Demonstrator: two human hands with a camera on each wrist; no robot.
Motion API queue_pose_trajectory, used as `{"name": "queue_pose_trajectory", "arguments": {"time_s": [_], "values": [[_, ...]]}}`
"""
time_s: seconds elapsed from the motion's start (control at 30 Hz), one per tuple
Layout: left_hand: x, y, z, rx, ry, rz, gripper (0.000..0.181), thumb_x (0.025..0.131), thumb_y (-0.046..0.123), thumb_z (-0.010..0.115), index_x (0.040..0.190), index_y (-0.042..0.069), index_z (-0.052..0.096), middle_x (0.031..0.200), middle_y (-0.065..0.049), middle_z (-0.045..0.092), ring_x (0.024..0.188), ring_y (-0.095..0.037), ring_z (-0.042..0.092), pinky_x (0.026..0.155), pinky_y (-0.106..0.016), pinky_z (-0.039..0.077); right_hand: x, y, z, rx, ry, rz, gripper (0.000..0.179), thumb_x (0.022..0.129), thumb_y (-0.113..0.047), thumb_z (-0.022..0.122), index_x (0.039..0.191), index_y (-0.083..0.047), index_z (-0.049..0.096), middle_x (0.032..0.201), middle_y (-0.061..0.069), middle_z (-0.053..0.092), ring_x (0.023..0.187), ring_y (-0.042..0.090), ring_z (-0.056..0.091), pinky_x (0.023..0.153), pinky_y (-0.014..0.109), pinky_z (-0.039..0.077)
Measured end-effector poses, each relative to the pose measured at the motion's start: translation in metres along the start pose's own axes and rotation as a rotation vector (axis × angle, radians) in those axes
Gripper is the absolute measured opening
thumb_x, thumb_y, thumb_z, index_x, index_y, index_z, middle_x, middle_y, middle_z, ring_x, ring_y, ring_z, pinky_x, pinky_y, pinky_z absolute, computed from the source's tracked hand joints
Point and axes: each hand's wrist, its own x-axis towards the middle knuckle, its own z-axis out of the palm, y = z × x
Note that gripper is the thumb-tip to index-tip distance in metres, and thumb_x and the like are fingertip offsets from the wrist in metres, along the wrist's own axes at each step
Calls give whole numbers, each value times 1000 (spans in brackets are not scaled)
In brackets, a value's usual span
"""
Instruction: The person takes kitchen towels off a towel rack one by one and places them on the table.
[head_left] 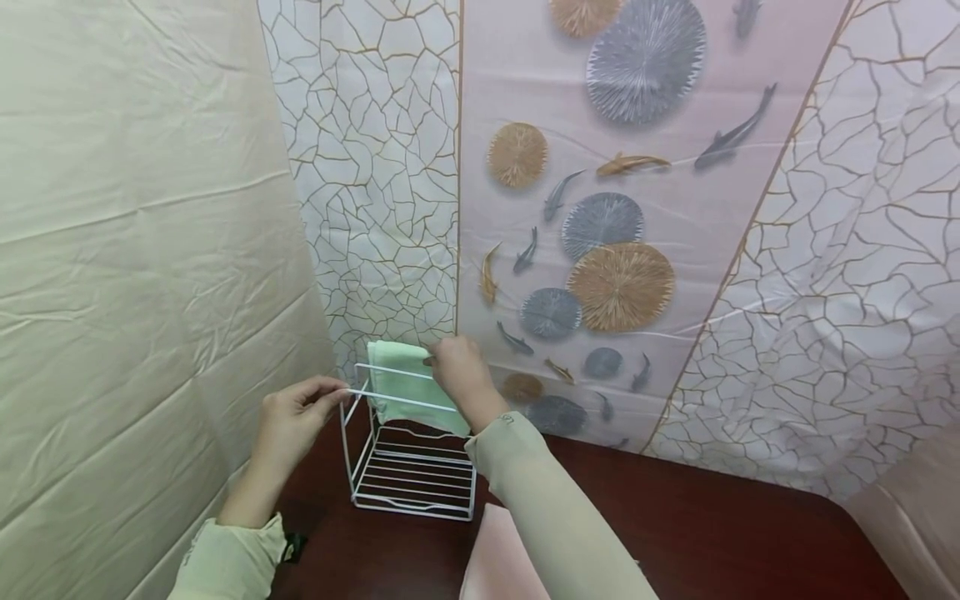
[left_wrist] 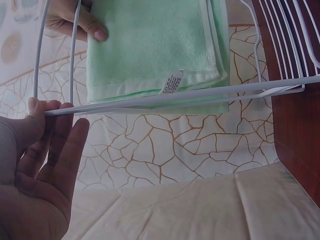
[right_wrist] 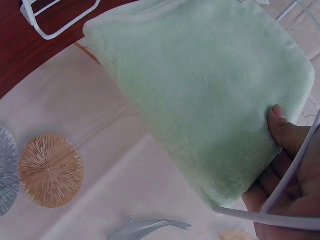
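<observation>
A white wire rack stands on the dark red table at the left. My left hand pinches the near left corner of its top rail between thumb and fingers. My right hand grips the upper edge of a folded light green towel, thumb on one face and fingers behind. The towel hangs upright at the rack's far side, its lower part seen behind the top rails. A small white care label sticks out near the towel's edge in the left wrist view. My right forearm hides the rack's right end.
Pink cloth lies on the table in front, partly under my right sleeve. A small black object sits beside my left cuff. Patterned fabric hangs behind the table, and beige fabric hangs close on the left.
</observation>
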Motion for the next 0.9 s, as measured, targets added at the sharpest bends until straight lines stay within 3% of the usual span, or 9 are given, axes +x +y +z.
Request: {"name": "queue_pose_trajectory", "arguments": {"time_s": [0.27,0.5,0.63,0.73,0.9], "values": [[-1,0,0,16,-9,7,6,79,18,79,84,19,76,76,3,75,66,1,64,60,-6,47,-8,0,-3,-3,50,-29,10,89,-17,68,95,-19,75,92,-8,76,73,12,71,51,16,49],[-2,2,0,31,-3,9,7,79,18,80,83,20,75,76,4,75,66,6,62,59,-6,46,-10,0,-3,-51,74,-28,19,88,-7,63,96,-20,75,95,-11,76,77,13,71,52,18,51],[-2,2,0,32,-3,5,7,79,19,80,84,19,76,76,5,75,65,7,62,58,-6,45,-11,0,-2,-67,98,-44,16,90,-11,64,96,-21,75,94,-10,76,74,11,71,51,16,50],[-3,2,-1,25,0,11,7,79,18,80,85,18,76,76,4,75,65,6,62,58,-7,45,-12,-1,-3,-79,152,-64,12,90,-17,66,95,-23,75,89,-8,76,65,10,68,47,16,46],[-5,1,-3,-10,7,6,6,79,16,80,83,16,75,76,-1,75,61,-1,63,54,-8,47,-14,-3,-6,-134,337,-147,4,88,-23,68,89,-22,72,76,-8,75,55,11,64,42,22,46]]}}
